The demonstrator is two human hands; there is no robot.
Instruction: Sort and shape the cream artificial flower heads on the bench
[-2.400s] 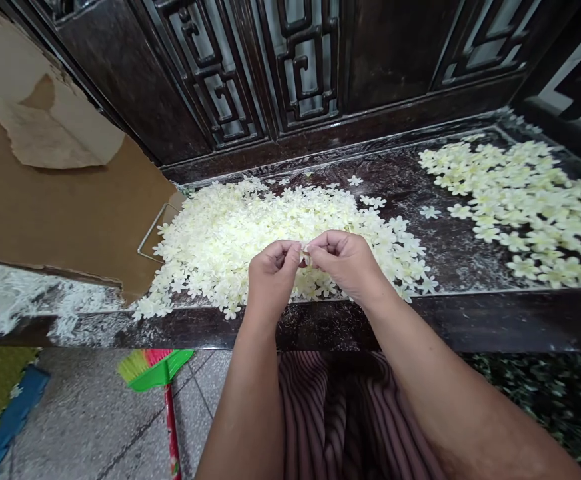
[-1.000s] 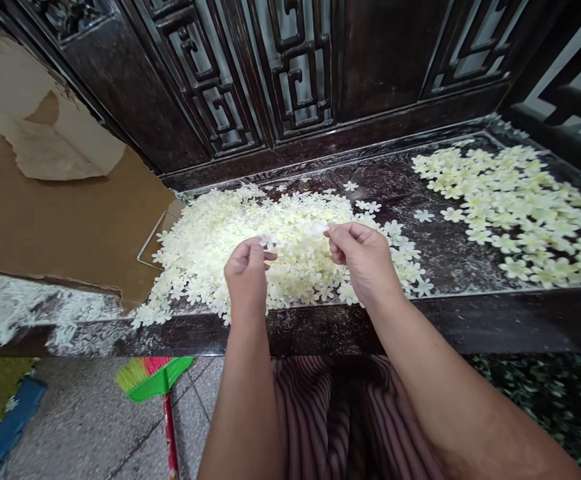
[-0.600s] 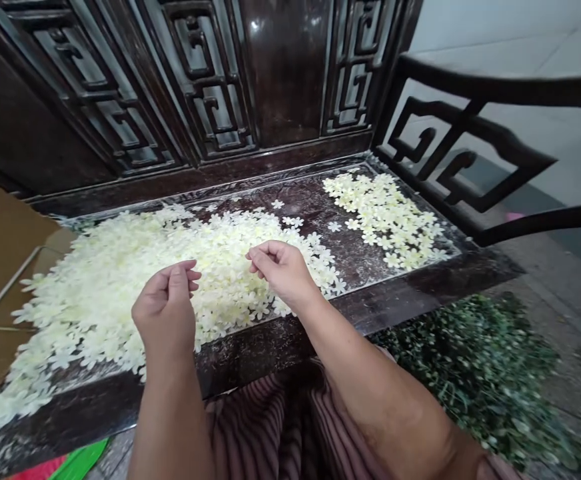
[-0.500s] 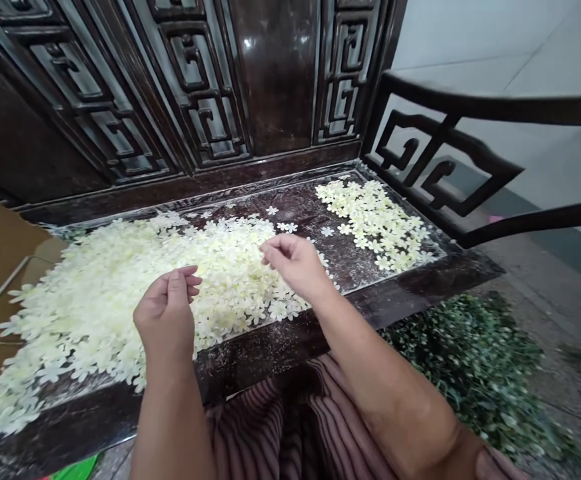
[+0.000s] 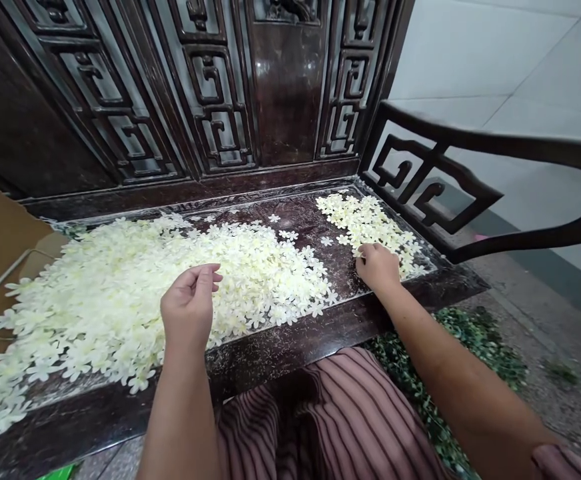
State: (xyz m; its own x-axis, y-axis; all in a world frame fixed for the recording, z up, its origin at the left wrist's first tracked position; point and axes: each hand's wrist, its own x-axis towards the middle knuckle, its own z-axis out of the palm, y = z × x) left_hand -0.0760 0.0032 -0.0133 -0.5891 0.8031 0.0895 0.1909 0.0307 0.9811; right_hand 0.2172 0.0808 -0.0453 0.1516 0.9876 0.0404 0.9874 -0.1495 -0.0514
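A big heap of white artificial flower heads [image 5: 120, 287] with pale yellow centres covers the left and middle of a dark wooden bench seat [image 5: 330, 263]. Over the heap's front part is my left hand [image 5: 190, 300], its thumb pressed against the fingers; anything pinched there is too small or hidden. My right hand [image 5: 379, 268] is down at the near left edge of a smaller, yellower patch of flower heads [image 5: 360, 217]. Its fingers are curled together, and their tips are partly hidden, so I cannot make out what they hold. A few single flowers lie between both piles.
The carved bench back [image 5: 290, 100] rises behind the seat, and an openwork armrest [image 5: 440, 173] closes the right end. A cardboard box [image 5: 0, 267] stands at the left. Green artificial foliage [image 5: 475, 353] lies on the floor below, right of my striped clothing [image 5: 365, 413].
My right hand has moved right, from over the big heap to the smaller patch. My left hand shows slightly further right, still pinched. The view has shifted a little.
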